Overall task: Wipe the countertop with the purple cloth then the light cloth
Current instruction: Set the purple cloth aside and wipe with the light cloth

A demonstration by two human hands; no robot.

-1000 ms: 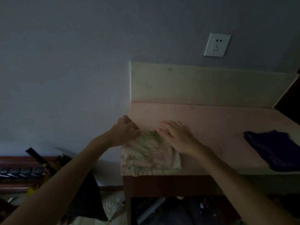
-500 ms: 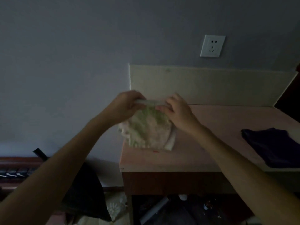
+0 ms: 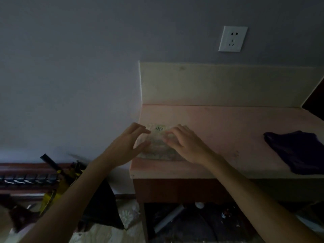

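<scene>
Dim room, head view looking down at a pink countertop [image 3: 228, 130] with a cream backsplash [image 3: 219, 85] behind it and a white wall socket [image 3: 232, 39] above. Light cloth [image 3: 157, 146], folded, green-and-pink pattern, lies flat near the counter's front left corner. Left hand [image 3: 128, 145] is at the cloth's left edge, fingers spread loosely with thumb apart, not gripping anything; fingertips sit over or just at the cloth edge, contact hard to tell. Right hand [image 3: 185, 143] sits over the cloth's right side, fingers curled and spread, fingertips down on the fabric, not closed around it. Both forearms bare, reaching in from the bottom. Purple cloth [image 3: 296, 150] lies crumpled on the counter's right side near the front edge, well apart from the hands and the light cloth. Dark wood cabinet front [image 3: 175, 190] below the counter. Floor left of the counter is cluttered with dark items, too dim to identify.
</scene>
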